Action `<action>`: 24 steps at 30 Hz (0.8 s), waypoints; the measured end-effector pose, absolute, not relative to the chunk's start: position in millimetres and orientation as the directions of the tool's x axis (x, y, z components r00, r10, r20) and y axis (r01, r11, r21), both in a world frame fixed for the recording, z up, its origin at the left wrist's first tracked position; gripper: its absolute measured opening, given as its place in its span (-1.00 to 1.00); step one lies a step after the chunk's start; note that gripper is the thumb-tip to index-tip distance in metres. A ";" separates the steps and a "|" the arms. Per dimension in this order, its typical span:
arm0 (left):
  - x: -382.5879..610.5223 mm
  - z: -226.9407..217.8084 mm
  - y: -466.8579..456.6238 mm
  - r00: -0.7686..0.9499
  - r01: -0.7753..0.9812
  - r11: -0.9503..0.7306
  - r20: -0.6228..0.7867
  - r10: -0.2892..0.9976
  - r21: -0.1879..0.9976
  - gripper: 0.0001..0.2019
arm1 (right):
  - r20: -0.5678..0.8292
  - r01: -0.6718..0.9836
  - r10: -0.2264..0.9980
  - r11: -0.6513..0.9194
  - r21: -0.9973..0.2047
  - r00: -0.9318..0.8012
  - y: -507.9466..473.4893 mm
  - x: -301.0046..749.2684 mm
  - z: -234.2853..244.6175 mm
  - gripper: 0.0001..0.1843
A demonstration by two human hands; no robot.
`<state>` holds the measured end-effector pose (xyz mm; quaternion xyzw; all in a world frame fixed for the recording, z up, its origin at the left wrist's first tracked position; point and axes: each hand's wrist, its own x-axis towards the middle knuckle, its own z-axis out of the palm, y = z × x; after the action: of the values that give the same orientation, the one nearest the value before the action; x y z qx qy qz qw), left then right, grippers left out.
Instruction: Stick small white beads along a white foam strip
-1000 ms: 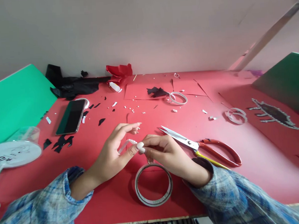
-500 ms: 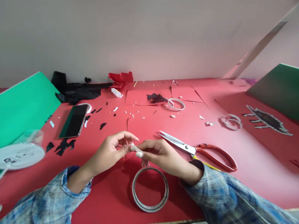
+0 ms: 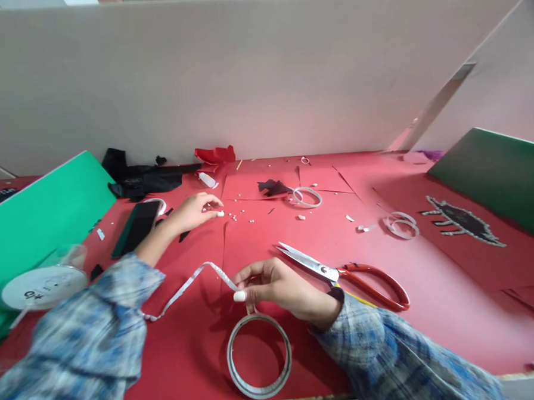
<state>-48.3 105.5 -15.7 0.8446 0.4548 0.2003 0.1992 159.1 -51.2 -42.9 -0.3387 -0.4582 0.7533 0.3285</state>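
My right hand pinches a long white strip of tape between thumb and fingers, just above a tape roll lying flat near the table's front edge. The strip runs left from the pinch and droops toward my left sleeve. My left hand is stretched far out over the red table, fingertips down beside a scatter of tiny white beads. Whether it holds a bead I cannot make out. Red-handled scissors lie just right of my right hand.
A phone lies left of my left hand, with black paper scraps around it. A green board and a white lidded cup sit at far left. Tape rings, a black cut-out figure and another green board are further right.
My left hand let go of the strip and reached forward to the beads. The right hand kept the strip, which now hangs out long to the left. The view tilted upward.
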 end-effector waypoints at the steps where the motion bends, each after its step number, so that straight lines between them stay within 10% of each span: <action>1: -41.9 -27.2 117.3 0.487 0.691 -0.505 0.183 0.854 0.518 -0.72 | -0.224 -0.176 0.793 -0.382 -0.907 -0.566 -51.5 158.3 -43.0 -0.59; 24: -20.3 -67.0 139.1 0.488 0.729 -0.541 0.237 0.840 0.419 -0.93 | -0.191 -0.126 0.815 -0.305 -0.944 -0.547 -53.0 160.8 -44.2 -0.65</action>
<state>-20.3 139.1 -67.0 0.8523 0.4602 0.2103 0.1324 160.8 -53.0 -44.2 -0.3496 -0.4931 0.7283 0.3229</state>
